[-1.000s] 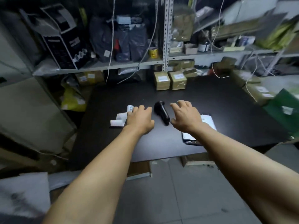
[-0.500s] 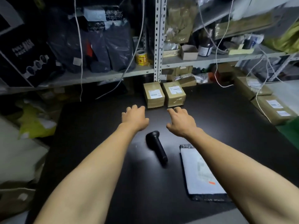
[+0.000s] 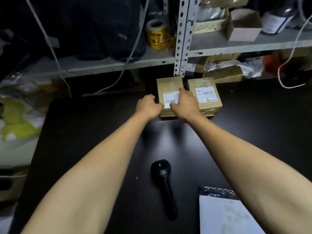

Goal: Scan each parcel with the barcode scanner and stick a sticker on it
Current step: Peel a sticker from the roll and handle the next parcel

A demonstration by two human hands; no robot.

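Both hands grip the left brown cardboard parcel point(image 3: 168, 85) at the far edge of the black bench point(image 3: 84, 132): left hand point(image 3: 148, 107) on its left side, right hand point(image 3: 184, 103) over its white label. The black handheld barcode scanner point(image 3: 164, 184) lies nearer, untouched.

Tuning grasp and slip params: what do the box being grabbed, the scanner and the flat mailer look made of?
Left box: apparently brown cardboard, matte, with a white paper label; both hands grip it.
Scanner: probably moulded black plastic, slightly glossy with soft highlights, small green light on the head.
Mailer: looks like thin white plastic film, smooth sheen, faint wrinkles, dark edge strip; could be coated paper.
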